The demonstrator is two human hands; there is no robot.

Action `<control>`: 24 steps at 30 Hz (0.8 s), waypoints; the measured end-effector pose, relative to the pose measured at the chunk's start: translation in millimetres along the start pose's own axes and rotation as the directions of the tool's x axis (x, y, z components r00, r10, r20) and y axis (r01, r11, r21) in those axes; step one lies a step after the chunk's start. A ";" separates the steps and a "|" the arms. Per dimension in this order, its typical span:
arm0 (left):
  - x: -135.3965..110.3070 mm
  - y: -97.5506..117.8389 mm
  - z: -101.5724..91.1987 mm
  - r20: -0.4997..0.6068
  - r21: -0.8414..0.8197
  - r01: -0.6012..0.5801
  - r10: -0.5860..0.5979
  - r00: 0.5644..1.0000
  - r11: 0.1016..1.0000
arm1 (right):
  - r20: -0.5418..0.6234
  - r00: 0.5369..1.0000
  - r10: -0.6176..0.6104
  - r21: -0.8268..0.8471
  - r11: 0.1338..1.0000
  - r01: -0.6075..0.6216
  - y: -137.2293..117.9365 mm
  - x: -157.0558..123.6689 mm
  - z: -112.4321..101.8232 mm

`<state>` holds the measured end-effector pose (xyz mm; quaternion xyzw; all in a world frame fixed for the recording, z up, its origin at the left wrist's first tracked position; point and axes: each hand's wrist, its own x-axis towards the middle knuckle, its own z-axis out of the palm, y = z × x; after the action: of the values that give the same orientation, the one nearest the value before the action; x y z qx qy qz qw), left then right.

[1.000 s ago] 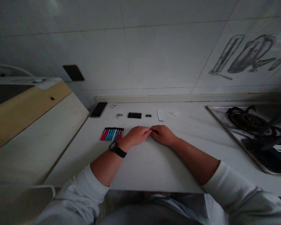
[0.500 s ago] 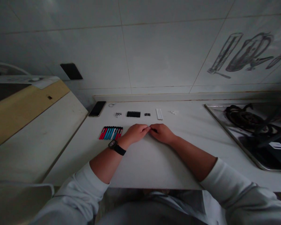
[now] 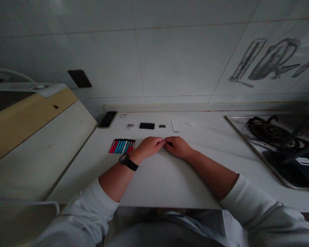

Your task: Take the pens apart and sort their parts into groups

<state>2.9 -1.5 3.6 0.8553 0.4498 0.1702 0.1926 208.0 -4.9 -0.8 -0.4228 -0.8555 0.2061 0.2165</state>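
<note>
My left hand (image 3: 151, 145) and my right hand (image 3: 179, 146) meet at the fingertips over the middle of the white counter. Both are closed in a pinch. A small dark piece (image 3: 169, 144) shows under the fingers of my right hand; its kind is too hidden to tell. Whatever the left fingertips pinch is covered. Beside my left wrist lies a row of red, blue and white pen barrels (image 3: 122, 146) with dark ends. Beyond the hands are black ribbed pieces (image 3: 147, 126), small dark pieces (image 3: 162, 126) and thin white sticks (image 3: 175, 126).
Small metal parts (image 3: 130, 126) and a ring-like piece (image 3: 123, 116) lie at the back left near a phone (image 3: 107, 119). Small white bits (image 3: 191, 124) sit at the back right. A gas stove (image 3: 252, 144) borders the right; a white cabinet-like box (image 3: 41, 147) stands left.
Hardly anything differs. Both hands keep the same pinch at the same spot, with only a slight shift of the fingers and of the camera view.
</note>
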 end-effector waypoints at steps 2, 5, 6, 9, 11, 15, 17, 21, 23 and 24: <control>-0.1 0.2 -0.4 0.002 0.003 0.002 -0.002 1.000 1.000 | -0.003 1.000 -0.002 0.001 1.000 0.002 0.0 -0.2 0.5; -0.2 0.8 -1.5 0.016 0.002 0.010 -0.010 1.000 1.000 | -0.003 1.000 -0.010 -0.001 1.000 0.010 1.2 -0.6 1.7; -0.2 1.2 -1.9 0.019 0.002 0.012 -0.012 1.000 1.000 | -0.003 1.000 -0.013 -0.003 1.000 0.013 1.8 -0.6 2.0; -0.3 2.1 -2.6 0.019 0.002 0.014 -0.015 1.000 1.000 | -0.003 1.000 -0.018 -0.009 1.000 0.018 3.7 -0.6 2.8; -0.4 2.2 -2.5 0.017 0.000 0.012 -0.012 1.000 1.000 | -0.005 1.000 -0.018 -0.014 1.000 0.018 4.4 -0.5 2.8; -0.3 1.3 -1.5 0.016 0.005 0.002 -0.002 1.000 1.000 | -0.005 1.000 -0.017 -0.011 1.000 0.017 4.0 -0.2 2.2; -0.2 0.6 -1.0 0.014 0.011 0.006 -0.006 1.000 1.000 | -0.007 1.000 -0.020 -0.006 1.000 0.020 3.3 -0.1 2.0; 0.0 -0.6 -0.2 0.003 0.010 0.002 -0.002 1.000 1.000 | -0.009 1.000 -0.022 -0.004 1.000 0.022 2.2 -0.1 1.6; 0.1 -1.1 0.1 0.005 0.009 0.002 -0.002 1.000 1.000 | -0.009 1.000 -0.014 -0.002 1.000 0.014 2.1 -0.2 1.5; 0.1 -1.3 0.3 0.008 0.009 0.004 -0.004 1.000 1.000 | -0.009 1.000 -0.011 -0.001 1.000 0.011 2.1 -0.2 1.4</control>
<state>2.2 -0.8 2.8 0.8561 0.4515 0.1640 0.1908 208.7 -4.1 -3.1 -0.4192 -0.8568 0.2028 0.2213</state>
